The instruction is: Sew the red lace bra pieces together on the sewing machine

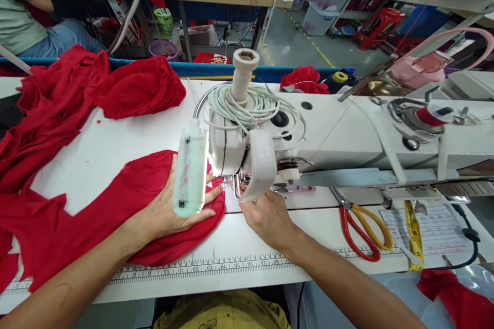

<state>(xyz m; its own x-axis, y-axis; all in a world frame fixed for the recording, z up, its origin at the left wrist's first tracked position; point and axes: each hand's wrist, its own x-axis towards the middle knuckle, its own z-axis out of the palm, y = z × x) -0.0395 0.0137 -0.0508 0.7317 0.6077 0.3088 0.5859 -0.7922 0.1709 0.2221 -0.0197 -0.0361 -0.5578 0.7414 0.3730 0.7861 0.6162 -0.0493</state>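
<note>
Red fabric (pixel 127 200) lies across the left of the sewing table, its rounded end near the needle area of a white sewing machine (pixel 328 123). My left hand (pixel 173 208) rests flat on that end with the fingers spread, partly hidden by a clear lamp (pixel 190 169) on a bendy neck. Beside the presser foot, my right hand (pixel 266 216) has its fingers curled together. The machine's white guard (pixel 259 164) covers its fingertips, so what they pinch, if anything, is hidden. Pink-handled thread snips (pixel 299 188) lie just right of it on the machine bed.
Scissors (pixel 365 226) with red and orange handles lie right of my right hand, near a yellow tape measure (pixel 414 236) and a written sheet (pixel 443 231). Piled red fabric (pixel 139 87) is at the back left. A ruler strip (pixel 216 262) runs along the front edge. Another person (pixel 31 15) sits beyond.
</note>
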